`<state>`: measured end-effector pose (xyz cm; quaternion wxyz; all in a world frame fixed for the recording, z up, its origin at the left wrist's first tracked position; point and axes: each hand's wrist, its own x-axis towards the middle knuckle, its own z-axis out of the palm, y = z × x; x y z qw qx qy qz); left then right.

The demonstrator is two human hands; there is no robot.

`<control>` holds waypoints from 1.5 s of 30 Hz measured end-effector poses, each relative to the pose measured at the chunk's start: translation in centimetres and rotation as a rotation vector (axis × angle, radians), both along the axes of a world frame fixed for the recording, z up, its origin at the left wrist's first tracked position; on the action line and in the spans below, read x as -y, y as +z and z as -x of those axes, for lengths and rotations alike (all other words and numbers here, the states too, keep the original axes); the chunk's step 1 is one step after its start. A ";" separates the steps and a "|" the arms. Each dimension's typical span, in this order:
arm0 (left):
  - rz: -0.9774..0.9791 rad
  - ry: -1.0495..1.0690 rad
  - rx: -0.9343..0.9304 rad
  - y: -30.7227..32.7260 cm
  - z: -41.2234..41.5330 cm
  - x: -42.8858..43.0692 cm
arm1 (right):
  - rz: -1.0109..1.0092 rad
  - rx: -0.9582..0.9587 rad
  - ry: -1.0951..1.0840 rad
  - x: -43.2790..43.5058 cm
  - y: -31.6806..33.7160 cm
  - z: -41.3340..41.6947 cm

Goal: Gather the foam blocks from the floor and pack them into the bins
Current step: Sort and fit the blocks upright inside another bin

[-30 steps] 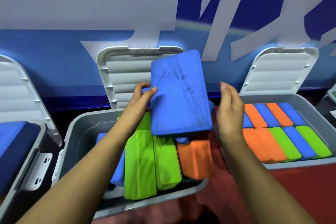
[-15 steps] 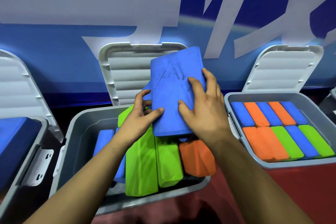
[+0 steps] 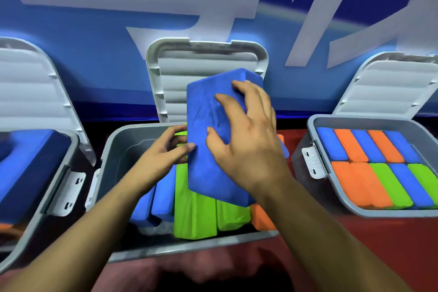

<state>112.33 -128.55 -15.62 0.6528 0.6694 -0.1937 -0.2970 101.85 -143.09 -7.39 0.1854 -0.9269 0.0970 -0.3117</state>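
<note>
A large blue foam block (image 3: 208, 173) tilts above the middle grey bin (image 3: 113, 149). My left hand (image 3: 161, 159) pinches its lower left edge, thumb on the front face. My right hand (image 3: 248, 147) lies spread on that face and presses on it. In the bin below stand green blocks (image 3: 194, 216), blue blocks (image 3: 161, 204) at their left and an orange block (image 3: 263, 218) at their right, all partly hidden by the held block and my arms.
The right bin (image 3: 315, 125) is packed with rows of blue, orange and green blocks. The left bin (image 3: 59, 178) holds a big blue block. All three lids stand open against the blue and white wall. Red floor lies in front.
My right hand came from beside the block onto its front face. The block has dropped lower toward the middle bin, and the view has moved closer.
</note>
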 end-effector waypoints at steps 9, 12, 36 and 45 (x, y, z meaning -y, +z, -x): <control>0.039 0.049 -0.114 -4.3 2.9 0.4 | 0.009 0.021 -0.037 -1.5 -4.3 -0.3; 0.071 0.044 -0.152 -5.6 3.5 0.9 | -0.084 0.017 -0.017 -0.8 -5.3 0.3; -0.916 0.198 -0.080 -13.7 -2.4 -10.5 | 0.208 -0.151 0.024 -3.7 -8.4 -1.9; -1.260 -0.063 -0.069 -18.8 -3.9 -8.7 | 0.276 -0.126 -0.013 -2.9 -9.3 -2.1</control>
